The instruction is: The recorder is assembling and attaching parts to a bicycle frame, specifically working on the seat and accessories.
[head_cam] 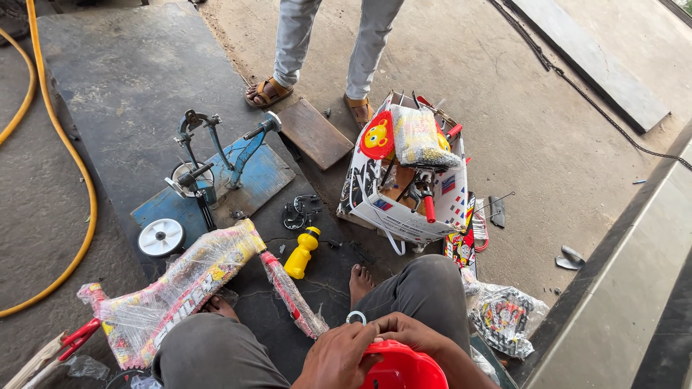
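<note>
Concrete floor lies open rightward; we grip a red plastic part, left hand and right hand fingers closed on its rim.

Wrapped frame left, box right

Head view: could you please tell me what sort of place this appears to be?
Probably a bicycle assembly workshop floor: a plastic-wrapped red and yellow child's bicycle frame, a white training wheel, and an open cardboard box of parts on bare concrete.

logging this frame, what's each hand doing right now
Left hand: closed on the rim of the red plastic round part.
Right hand: fingers curled by a small metal ring; grip cannot be told.
</note>
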